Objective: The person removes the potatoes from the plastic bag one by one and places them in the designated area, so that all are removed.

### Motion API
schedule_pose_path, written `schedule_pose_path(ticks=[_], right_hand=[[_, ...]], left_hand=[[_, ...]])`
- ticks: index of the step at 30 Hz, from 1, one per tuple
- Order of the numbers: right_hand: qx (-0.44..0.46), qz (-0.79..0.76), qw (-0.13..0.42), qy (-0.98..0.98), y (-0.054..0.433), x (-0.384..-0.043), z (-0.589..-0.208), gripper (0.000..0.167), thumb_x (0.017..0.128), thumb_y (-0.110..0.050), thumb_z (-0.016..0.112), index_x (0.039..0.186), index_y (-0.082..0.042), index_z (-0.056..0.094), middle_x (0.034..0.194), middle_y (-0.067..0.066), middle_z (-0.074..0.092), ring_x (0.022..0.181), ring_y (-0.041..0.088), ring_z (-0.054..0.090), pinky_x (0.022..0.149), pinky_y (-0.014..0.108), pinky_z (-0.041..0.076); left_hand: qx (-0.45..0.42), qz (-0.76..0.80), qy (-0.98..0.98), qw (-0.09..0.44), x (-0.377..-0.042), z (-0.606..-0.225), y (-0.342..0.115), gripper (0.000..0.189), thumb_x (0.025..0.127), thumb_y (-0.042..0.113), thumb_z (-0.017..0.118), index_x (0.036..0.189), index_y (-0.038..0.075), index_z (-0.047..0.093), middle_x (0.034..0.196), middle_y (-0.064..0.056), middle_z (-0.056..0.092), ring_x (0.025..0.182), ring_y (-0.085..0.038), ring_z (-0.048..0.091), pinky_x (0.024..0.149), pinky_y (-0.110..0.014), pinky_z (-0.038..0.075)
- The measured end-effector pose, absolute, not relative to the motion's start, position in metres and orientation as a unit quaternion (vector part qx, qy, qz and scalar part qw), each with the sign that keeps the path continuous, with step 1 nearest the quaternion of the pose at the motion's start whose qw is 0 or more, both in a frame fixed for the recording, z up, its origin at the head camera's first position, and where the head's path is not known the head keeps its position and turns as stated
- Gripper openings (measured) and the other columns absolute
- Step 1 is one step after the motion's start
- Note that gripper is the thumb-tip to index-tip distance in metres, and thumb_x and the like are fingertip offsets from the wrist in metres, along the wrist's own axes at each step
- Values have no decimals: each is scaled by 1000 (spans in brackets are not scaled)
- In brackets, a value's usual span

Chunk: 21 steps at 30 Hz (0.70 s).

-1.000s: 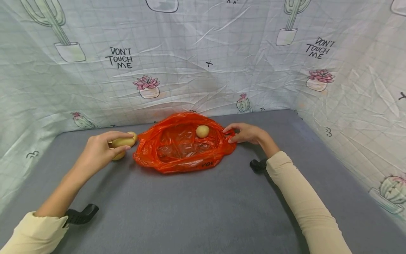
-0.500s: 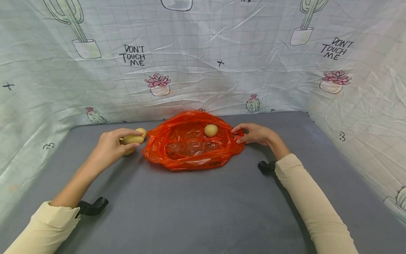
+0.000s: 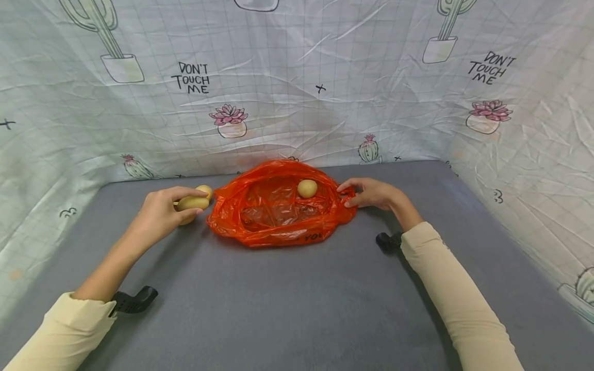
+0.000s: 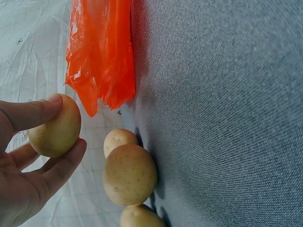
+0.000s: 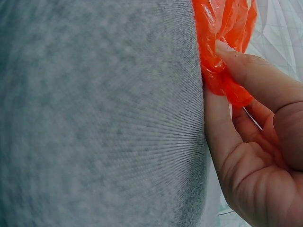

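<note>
Between thumb and fingers, my left hand (image 3: 160,214) holds a potato (image 4: 57,128) above the table, left of an orange plastic bag (image 3: 278,238). Below that hand, several more potatoes (image 4: 130,175) lie on the table in the left wrist view; the head view shows them partly hidden behind it. The bag lies with its mouth spread wide, and a single potato (image 3: 307,188) sits inside toward the back right. At the bag's right end, my right hand (image 3: 373,195) pinches the crumpled plastic between thumb and fingers.
A grey cloth-covered table (image 3: 287,299) extends in front of the bag. Behind it and along both sides hangs a white fabric sheet (image 3: 287,118) printed with cacti. Black wrist mounts (image 3: 134,300) sit on both forearms.
The whole scene has shifted rightward in the head view as the camera turned. Against the bag, the left hand with its potato and the right hand stay nearly in place.
</note>
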State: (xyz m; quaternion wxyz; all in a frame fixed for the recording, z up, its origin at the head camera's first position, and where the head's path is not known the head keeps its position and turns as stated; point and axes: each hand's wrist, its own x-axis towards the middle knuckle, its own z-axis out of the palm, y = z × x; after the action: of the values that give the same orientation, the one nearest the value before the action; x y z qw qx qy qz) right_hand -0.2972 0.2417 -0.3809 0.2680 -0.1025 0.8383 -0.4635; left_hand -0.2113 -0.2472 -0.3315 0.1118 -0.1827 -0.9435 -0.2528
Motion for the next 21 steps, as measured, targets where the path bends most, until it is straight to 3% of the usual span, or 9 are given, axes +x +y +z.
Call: schedule_pose_path(ticks=[5,10,21], right_hand=[[-100,-460,266,841,241,-296,-380,49,97,-5,68,143,-4,52,155,17,36,120,25,46,93,31,48],[-98,-460,269,840,241,-296,-380,50,97,-5,68,144,-5,52,156,17,36,118,25,46,92,30,48],[-98,-471,271,834,243,-299,-382,49,96,-2,67,143,-3,51,154,17,38,118,24,46,89,26,49]], left_hand=[[-179,-249,-947,101,-212,-332,-248,35,85,13,84,119,12,76,121,-21,70,90,-29,61,70,-36,44],[-164,-238,-954,79,-216,-334,-249,35,86,19,83,119,15,76,120,-22,70,84,-29,58,59,-35,41],[-201,-225,-947,110,-226,-343,-248,35,81,14,87,113,7,77,107,-22,73,81,-32,61,68,-39,42]])
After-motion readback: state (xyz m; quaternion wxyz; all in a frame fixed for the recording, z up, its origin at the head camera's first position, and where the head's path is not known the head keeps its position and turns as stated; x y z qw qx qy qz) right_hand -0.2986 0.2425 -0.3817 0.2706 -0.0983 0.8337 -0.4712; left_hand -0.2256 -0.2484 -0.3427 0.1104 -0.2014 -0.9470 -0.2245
